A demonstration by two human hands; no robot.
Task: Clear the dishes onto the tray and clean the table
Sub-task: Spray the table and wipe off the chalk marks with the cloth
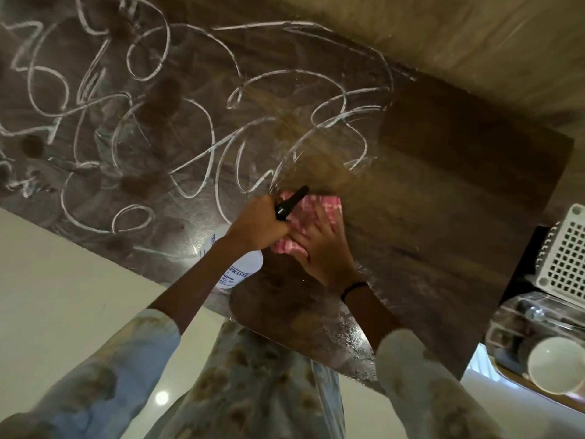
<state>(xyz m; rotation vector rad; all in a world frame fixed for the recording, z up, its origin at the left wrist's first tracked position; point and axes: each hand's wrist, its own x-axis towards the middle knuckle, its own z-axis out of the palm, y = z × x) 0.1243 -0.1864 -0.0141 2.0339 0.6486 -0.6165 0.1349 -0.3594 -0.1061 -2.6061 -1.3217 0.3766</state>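
Head view: one view only.
Left hand point(258, 221): curled round a white spray bottle point(239, 269), black nozzle pointing far.
Right hand point(319, 248): fingers spread flat, pressing a pink checked cloth point(311, 205) on the desk point(443, 191).
Mess: white scribbles point(142, 99) cover the left and far desk.
Dishes: a white cup point(552, 364) sits off the desk, near right.
Risk: likely smearing if the cloth saturates.

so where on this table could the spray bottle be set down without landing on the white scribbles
The clean dark strip of the table, between the right hand on the pink cloth and the far right edge beside the white basket, is bare. The near corner by the right wrist is also bare, though speckled wet. Everything left of the left hand holding the spray bottle is covered in white scribbles.
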